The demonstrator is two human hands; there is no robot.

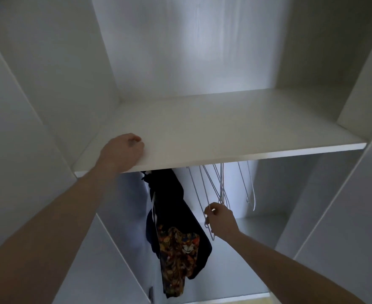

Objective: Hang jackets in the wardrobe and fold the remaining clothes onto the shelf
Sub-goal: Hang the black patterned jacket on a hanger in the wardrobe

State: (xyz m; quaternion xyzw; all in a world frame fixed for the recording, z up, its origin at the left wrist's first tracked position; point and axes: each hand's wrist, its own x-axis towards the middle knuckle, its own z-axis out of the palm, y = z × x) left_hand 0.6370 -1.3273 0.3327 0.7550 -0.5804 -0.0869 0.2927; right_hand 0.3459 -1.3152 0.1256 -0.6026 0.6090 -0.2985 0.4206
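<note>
I look into a white wardrobe. A bare white shelf (224,128) spans it at chest height. My left hand (122,150) rests on the shelf's front left edge with its fingers curled under. Below the shelf a dark jacket (172,200) hangs at the left, with a colourful patterned garment (177,257) hanging in front of its lower part. To the right hang several empty white wire hangers (220,185). My right hand (220,220) pinches the lower part of one of these hangers. The rail itself is hidden by the shelf.
White side panels (38,106) close the compartment on both sides, and the right panel (338,194) stands close to the hangers. A lower white board (257,224) shows behind my right hand. Open room lies between the jacket and the hangers.
</note>
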